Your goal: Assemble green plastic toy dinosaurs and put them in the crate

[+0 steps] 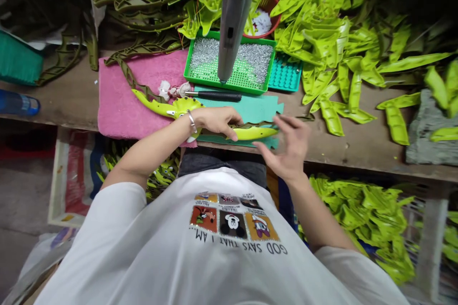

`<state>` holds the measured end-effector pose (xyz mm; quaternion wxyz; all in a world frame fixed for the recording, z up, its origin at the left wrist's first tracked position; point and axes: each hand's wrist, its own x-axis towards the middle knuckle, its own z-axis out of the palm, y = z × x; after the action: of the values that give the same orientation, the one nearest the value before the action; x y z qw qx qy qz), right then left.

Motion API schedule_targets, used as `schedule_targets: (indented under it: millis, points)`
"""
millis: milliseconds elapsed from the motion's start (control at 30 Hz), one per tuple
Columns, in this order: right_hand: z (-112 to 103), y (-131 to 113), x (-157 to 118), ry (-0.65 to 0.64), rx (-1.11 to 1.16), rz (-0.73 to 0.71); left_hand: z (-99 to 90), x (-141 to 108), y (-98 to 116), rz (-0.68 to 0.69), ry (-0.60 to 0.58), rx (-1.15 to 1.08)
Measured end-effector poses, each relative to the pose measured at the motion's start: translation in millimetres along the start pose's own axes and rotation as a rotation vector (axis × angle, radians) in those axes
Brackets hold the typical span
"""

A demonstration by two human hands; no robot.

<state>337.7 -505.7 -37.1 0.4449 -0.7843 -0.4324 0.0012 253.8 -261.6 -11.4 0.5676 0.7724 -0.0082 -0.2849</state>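
at the far left i have a teal bin (19,59), and nearer me a blue bottle (19,103) lying on its side at the edge of the brown bench (329,150). a pale crate (56,167) sits lower down, below the bench. next comes a pink pad (114,112), with olive frames (143,2) piled behind it.

the long curved piece (255,134), lime green with an olive strip along it, starts on this pad and runs rightward under my left hand to the green mat (259,105). a bunched whitish scrap (173,90) lies just behind it. my left hand (216,120), a silver bracelet (192,121) at its wrist, is closed over the middle of the piece, thumb on the near side. behind my knuckles a black-handled tool (218,96) lies across the mat.

further back, a green tray (207,81) holds heaps of tiny silvery bits, and a grey upright driver (234,28) hangs in front of it. a red basket (275,23) and a teal tray (286,76) stand to its right.

my right hand (288,145) is loose, fingers spread around the piece's right end; i cannot tell whether they touch it. beyond, lime green parts (322,33) lie heaped, and a grey slab (425,145) carries a few more.
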Motion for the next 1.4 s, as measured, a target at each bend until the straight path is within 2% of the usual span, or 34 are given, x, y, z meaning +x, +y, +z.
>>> schedule_targets:
  millis: [67,100,167,233,333,533,600,667,733,767,833,867,933,1000,1067,1167,1300,1400]
  points:
    - [4,5,-4,0.222,0.211,0.278,-3.1,-2,2,-0.015,0.045,0.039]
    - [8,7,-4,0.255,0.362,0.428,-4.2,-2,3,-0.020,0.061,0.048]
    - [15,8,-1,0.164,0.680,0.688,-5.3,-3,4,-0.016,0.076,0.055]
    - [21,6,6,0.049,0.910,0.855,-5.1,-4,4,-0.004,0.078,0.065]
    - [24,1,17,0.075,1.036,0.947,-4.8,-3,4,-0.017,0.092,0.094]
    - [30,3,19,0.144,1.097,0.966,-2.4,-4,13,-0.119,0.105,0.258]
    - [33,6,17,0.147,1.076,0.974,5.8,-10,15,-0.114,0.169,0.364]
    - [36,8,15,0.131,1.015,0.968,18.6,-21,14,-0.075,0.310,0.517]
    - [36,7,12,0.200,0.840,0.873,32.0,-33,10,-0.045,0.474,0.681]
    - [36,4,11,0.272,0.690,0.764,37.5,-39,9,-0.046,0.537,0.753]
    - [36,-4,9,0.389,0.329,0.412,44.2,-48,10,-0.069,0.612,0.871]
    - [36,-9,9,0.385,0.169,0.199,45.3,-52,13,-0.080,0.625,0.921]
    - [41,-19,13,0.234,-0.020,-0.186,44.2,-57,23,-0.096,0.631,1.004]
    - [48,-27,22,0.058,-0.074,-0.418,42.3,-61,36,-0.096,0.629,1.048]
    - [55,-31,33,-0.010,-0.088,-0.505,42.5,-63,48,-0.079,0.640,1.069]
    - [60,-35,49,0.061,-0.099,-0.545,44.5,-60,52,-0.031,0.699,1.135]
    - [57,-39,63,0.146,-0.145,-0.581,36.6,-50,36,0.065,0.826,1.230]
    - [56,-40,67,0.140,-0.178,-0.582,28.7,-44,23,0.150,0.849,1.249]
